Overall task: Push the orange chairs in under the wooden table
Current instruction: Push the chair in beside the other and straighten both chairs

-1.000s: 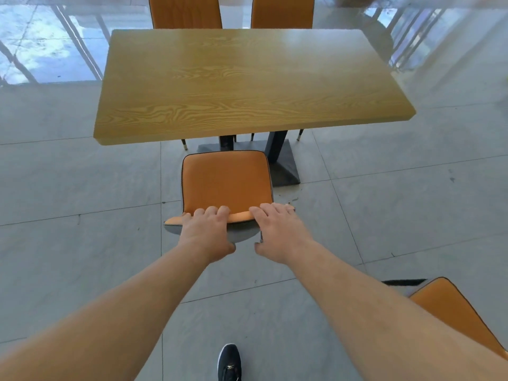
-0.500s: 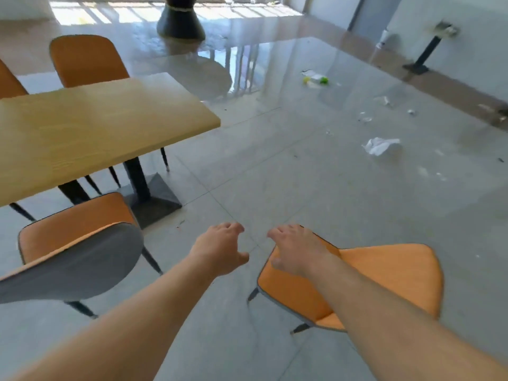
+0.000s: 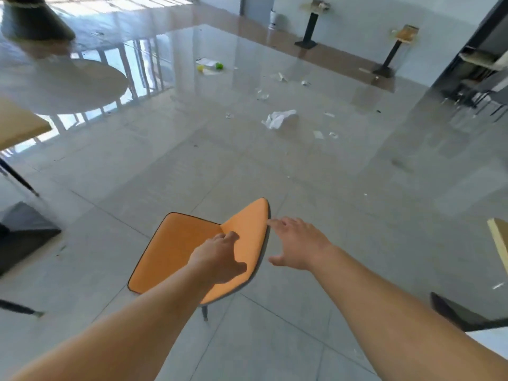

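Centrally, an orange padded chair [image 3: 176,251] stands well right of the wooden counter [image 3: 19,125]. Left hand [image 3: 220,259] half-curled over its backrest, right hand [image 3: 297,243] spread beside it; neither grips. Grasp backrest evenly before steering leftward.

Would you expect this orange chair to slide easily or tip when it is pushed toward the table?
The orange chair probably slides easily: the tiled floor looks glossy. Its thin legs suggest it is light. Pushed high on the backrest, it might tip.
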